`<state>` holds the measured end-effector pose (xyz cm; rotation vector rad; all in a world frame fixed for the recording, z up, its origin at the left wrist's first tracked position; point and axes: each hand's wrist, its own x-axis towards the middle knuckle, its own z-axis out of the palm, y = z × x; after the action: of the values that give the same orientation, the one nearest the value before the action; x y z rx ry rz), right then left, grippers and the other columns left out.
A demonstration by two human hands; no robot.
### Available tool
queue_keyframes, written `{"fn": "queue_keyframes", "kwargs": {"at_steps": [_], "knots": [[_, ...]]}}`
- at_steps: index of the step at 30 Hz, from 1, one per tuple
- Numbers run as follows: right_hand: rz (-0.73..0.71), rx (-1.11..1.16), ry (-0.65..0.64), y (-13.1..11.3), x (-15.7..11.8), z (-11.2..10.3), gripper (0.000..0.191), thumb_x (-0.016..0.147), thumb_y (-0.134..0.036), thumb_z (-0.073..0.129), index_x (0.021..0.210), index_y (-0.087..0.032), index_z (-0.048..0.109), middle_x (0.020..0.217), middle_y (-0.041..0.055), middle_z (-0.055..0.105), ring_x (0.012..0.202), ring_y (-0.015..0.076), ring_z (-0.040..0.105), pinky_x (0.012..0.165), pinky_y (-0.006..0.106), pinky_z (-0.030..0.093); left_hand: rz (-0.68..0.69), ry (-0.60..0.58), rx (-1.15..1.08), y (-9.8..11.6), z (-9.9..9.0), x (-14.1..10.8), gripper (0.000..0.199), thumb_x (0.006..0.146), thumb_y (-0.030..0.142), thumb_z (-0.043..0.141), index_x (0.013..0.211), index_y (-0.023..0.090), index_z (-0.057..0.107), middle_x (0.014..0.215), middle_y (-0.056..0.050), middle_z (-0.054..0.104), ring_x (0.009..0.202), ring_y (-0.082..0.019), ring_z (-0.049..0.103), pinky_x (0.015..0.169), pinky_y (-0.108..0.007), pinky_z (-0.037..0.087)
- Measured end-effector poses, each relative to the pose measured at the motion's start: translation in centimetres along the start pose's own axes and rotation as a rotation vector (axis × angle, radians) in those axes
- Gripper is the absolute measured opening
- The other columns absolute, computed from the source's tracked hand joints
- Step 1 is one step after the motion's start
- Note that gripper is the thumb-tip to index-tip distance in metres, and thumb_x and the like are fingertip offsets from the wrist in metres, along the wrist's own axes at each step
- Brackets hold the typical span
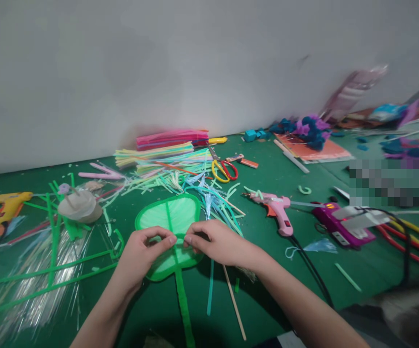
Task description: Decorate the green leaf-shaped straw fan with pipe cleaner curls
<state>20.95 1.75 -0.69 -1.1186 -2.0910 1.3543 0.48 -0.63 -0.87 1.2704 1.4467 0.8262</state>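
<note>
A green leaf-shaped fan (185, 209) with a darker green rim, a middle rib and a long wrapped handle lies in front of me. Over its left half is my left hand (146, 249), thumb and forefinger pinched close to the rib. My right hand (211, 241) pinches from the other side, fingers curled, a short way from the left fingertips. A bit of green shows between the two hands, but what the fingers hold is too small to make out. Blue tassels (209, 203) and a thin wooden stick (235, 302) lie just right of the fan.
A pink glue gun (280, 210) and a purple power strip (343, 227) lie at right, with a black cord. Scissors (225, 170) and bundled pipe cleaners (173, 139) lie behind. A yellow glue gun (11, 205) and a whitish cup (80, 208) are at left.
</note>
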Motion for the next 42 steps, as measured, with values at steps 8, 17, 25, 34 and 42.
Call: {"fn": "queue_keyframes", "kwargs": {"at_steps": [8, 17, 25, 34, 42], "knots": [[-0.001, 0.097, 0.166, -0.8, 0.6, 1.0, 0.025, 0.094, -0.022, 0.049, 0.076, -0.016, 0.065, 0.064, -0.0014, 0.063, 0.062, 0.0106, 0.057, 0.061, 0.020, 0.040, 0.016, 0.333, -0.449, -1.5, 3.6, -0.3, 0.026, 0.063, 0.042, 0.082, 0.075, 0.020, 0.073, 0.074, 0.002, 0.067, 0.073, -0.012, 0.054, 0.070, -0.021, 0.043], [-0.008, -0.073, 0.113, -0.2, -0.1, -0.1, 0.022, 0.092, -0.022, 0.052, 0.080, -0.018, 0.069, 0.066, -0.0016, 0.065, 0.059, 0.0102, 0.054, 0.056, 0.021, 0.035, 0.015, 0.059, -0.030, 0.1, 0.6, -0.1, 0.026, 0.067, 0.041, 0.081, 0.077, 0.018, 0.076, 0.072, -0.001, 0.068, 0.065, -0.013, 0.053, 0.060, -0.023, 0.039], [-0.076, -0.217, 0.008, -0.5, -0.3, -0.1, 0.020, 0.090, -0.017, 0.051, 0.078, -0.018, 0.068, 0.067, -0.0005, 0.065, 0.060, 0.0102, 0.051, 0.058, 0.021, 0.032, 0.164, -0.180, 0.388, 0.7, -0.5, -0.3, 0.024, 0.082, 0.045, 0.065, 0.077, 0.024, 0.076, 0.076, -0.001, 0.070, 0.073, -0.017, 0.058, 0.064, -0.026, 0.038], [-0.127, -0.226, -0.095, 0.0, -0.5, -0.1, 0.020, 0.090, -0.018, 0.051, 0.079, -0.017, 0.068, 0.070, 0.0001, 0.066, 0.062, 0.0103, 0.051, 0.060, 0.021, 0.032, 0.063, -0.325, 0.362, 0.4, -0.7, -0.4, 0.027, 0.079, 0.046, 0.068, 0.073, 0.021, 0.077, 0.071, -0.001, 0.067, 0.069, -0.017, 0.056, 0.064, -0.027, 0.038], [-0.042, -0.017, 0.010, -0.3, -0.1, 0.2, 0.022, 0.093, -0.023, 0.051, 0.081, -0.016, 0.069, 0.066, -0.0017, 0.062, 0.059, 0.0096, 0.051, 0.056, 0.020, 0.034, 0.087, -0.166, 0.013, 0.3, 0.1, -0.2, 0.022, 0.076, 0.039, 0.072, 0.067, 0.019, 0.073, 0.069, -0.001, 0.061, 0.070, -0.016, 0.051, 0.065, -0.026, 0.038]]}}
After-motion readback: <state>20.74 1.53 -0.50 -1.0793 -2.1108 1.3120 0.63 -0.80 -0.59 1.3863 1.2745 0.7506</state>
